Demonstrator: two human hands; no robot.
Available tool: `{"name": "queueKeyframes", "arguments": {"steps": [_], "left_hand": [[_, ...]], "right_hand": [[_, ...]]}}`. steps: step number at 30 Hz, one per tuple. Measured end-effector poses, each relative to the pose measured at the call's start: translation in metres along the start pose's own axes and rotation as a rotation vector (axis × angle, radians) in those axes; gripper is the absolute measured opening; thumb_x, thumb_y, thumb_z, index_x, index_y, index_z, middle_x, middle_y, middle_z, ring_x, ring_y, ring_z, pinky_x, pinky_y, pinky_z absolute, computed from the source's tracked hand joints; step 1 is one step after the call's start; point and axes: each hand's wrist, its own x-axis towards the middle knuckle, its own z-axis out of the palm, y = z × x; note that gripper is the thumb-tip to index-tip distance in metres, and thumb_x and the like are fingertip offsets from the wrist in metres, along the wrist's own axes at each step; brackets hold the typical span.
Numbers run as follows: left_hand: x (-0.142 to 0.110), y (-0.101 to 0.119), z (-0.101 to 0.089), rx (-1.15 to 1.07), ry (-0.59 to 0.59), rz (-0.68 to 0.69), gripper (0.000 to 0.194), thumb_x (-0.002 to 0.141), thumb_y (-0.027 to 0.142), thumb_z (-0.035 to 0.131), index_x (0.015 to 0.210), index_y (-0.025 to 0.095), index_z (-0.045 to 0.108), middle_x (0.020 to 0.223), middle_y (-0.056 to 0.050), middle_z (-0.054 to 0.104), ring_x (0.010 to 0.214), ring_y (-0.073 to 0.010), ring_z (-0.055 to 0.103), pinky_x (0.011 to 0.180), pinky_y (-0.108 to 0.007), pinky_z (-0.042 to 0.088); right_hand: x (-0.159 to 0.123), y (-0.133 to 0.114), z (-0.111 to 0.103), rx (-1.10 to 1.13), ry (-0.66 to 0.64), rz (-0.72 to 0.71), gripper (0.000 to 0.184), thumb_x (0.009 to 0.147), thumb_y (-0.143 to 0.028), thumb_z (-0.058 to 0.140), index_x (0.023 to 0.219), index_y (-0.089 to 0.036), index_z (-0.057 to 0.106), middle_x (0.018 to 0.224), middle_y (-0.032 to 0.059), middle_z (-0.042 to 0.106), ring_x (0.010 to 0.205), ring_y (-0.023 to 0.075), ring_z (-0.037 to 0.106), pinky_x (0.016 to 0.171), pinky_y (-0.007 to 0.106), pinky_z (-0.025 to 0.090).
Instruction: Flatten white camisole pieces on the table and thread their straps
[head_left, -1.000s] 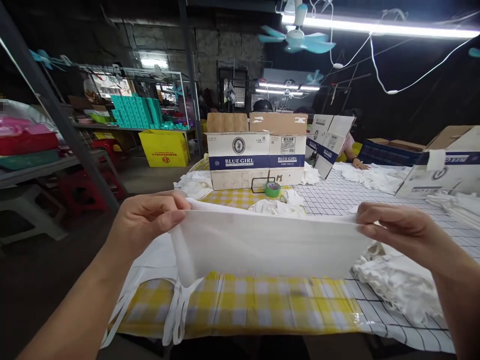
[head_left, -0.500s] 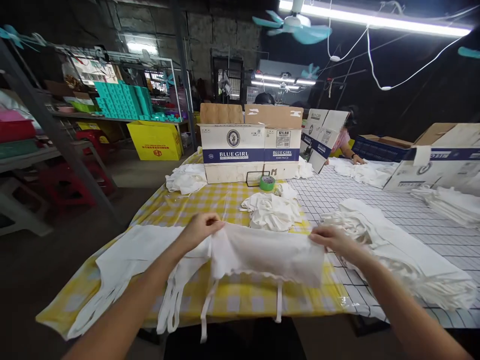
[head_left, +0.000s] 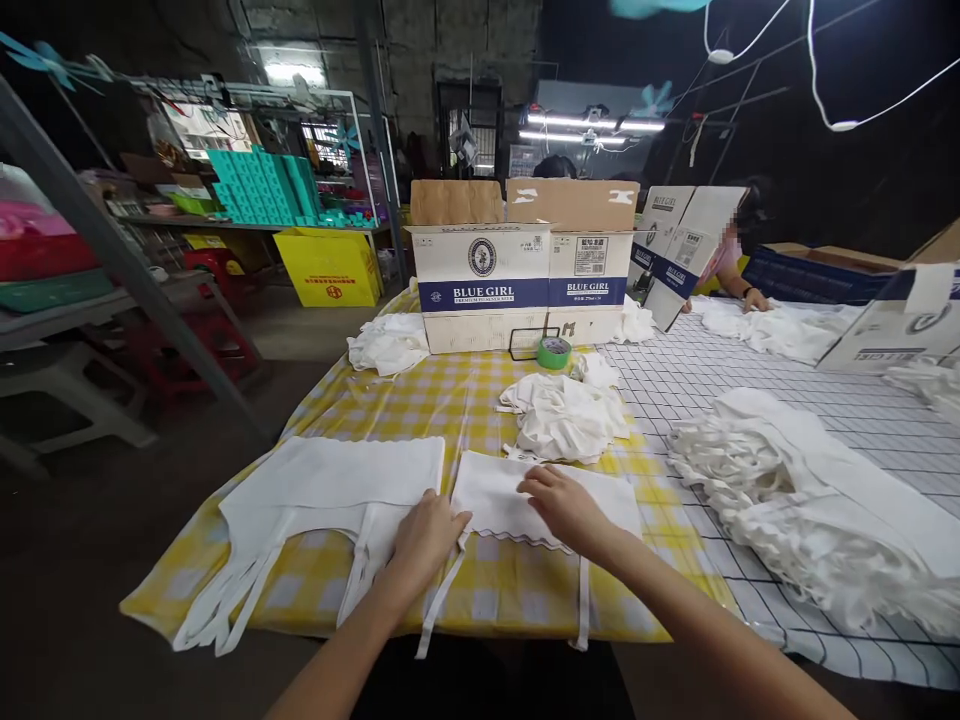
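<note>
A white strappy camisole-like garment [head_left: 495, 490] lies flat on the yellow checked cloth in front of me, wavy edge and two straps towards me. My left hand [head_left: 429, 532] rests at its lower left corner, thumb apart from the fingers and touching the edge. Over the middle of the garment is my right hand [head_left: 562, 505], fingers loosely bent, palm down, gripping nothing that I can see. To the left lies a stack of similar white garments [head_left: 330, 470], straps hanging towards the table edge. A crumpled white pile [head_left: 566, 415] sits just beyond the garment.
Behind stand a Blue Girl carton [head_left: 484, 275] and a roll of green tape [head_left: 553, 352]. A larger heap of white garments [head_left: 817, 500] covers the right side on a white grid cloth [head_left: 645, 385]. Across the table, a co-worker's hand [head_left: 756, 299] rests by more white fabric.
The garment, held up by its two top corners before, now lies on the cloth. My left hand has moved down to its lower corner, my right hand inward over it.
</note>
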Motion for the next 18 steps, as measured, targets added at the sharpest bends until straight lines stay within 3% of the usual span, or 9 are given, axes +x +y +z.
{"name": "queueKeyframes", "arguments": {"steps": [4, 7, 12, 18], "left_hand": [[0.005, 0.003, 0.006, -0.046, 0.001, -0.006, 0.010, 0.073, 0.021, 0.051, 0.066, 0.015, 0.056, 0.079, -0.009, 0.061, 0.072, -0.0206, 0.060, 0.062, -0.028, 0.038], [0.005, 0.003, 0.001, -0.069, 0.006, 0.004, 0.009, 0.075, 0.016, 0.049, 0.072, 0.016, 0.058, 0.075, -0.006, 0.062, 0.073, -0.0184, 0.061, 0.064, -0.026, 0.040], [-0.006, 0.007, 0.000, -0.043, 0.089, -0.092, 0.024, 0.080, 0.021, 0.048, 0.101, 0.010, 0.054, 0.102, -0.016, 0.058, 0.086, -0.0243, 0.060, 0.066, -0.030, 0.041], [-0.002, 0.005, 0.002, -0.103, 0.046, -0.034, 0.009, 0.075, 0.016, 0.053, 0.075, 0.012, 0.061, 0.084, -0.012, 0.061, 0.079, -0.0223, 0.061, 0.065, -0.029, 0.042]], "right_hand": [[0.048, -0.027, 0.021, 0.088, -0.105, -0.173, 0.049, 0.076, 0.001, 0.040, 0.117, -0.023, 0.052, 0.121, 0.0070, 0.053, 0.102, 0.0219, 0.053, 0.087, 0.035, 0.042], [0.069, -0.031, 0.028, 0.207, -0.209, -0.237, 0.063, 0.072, 0.004, 0.039, 0.126, -0.028, 0.043, 0.125, 0.0011, 0.051, 0.103, 0.0194, 0.054, 0.086, 0.030, 0.042], [0.092, -0.030, 0.036, 0.181, -0.282, -0.268, 0.050, 0.070, -0.003, 0.054, 0.116, -0.023, 0.053, 0.114, 0.0027, 0.057, 0.096, 0.0201, 0.056, 0.080, 0.027, 0.043], [0.095, -0.042, 0.049, 0.165, -0.285, -0.269, 0.044, 0.066, 0.003, 0.053, 0.103, -0.021, 0.059, 0.106, 0.0028, 0.059, 0.085, 0.0172, 0.058, 0.069, 0.023, 0.041]]}}
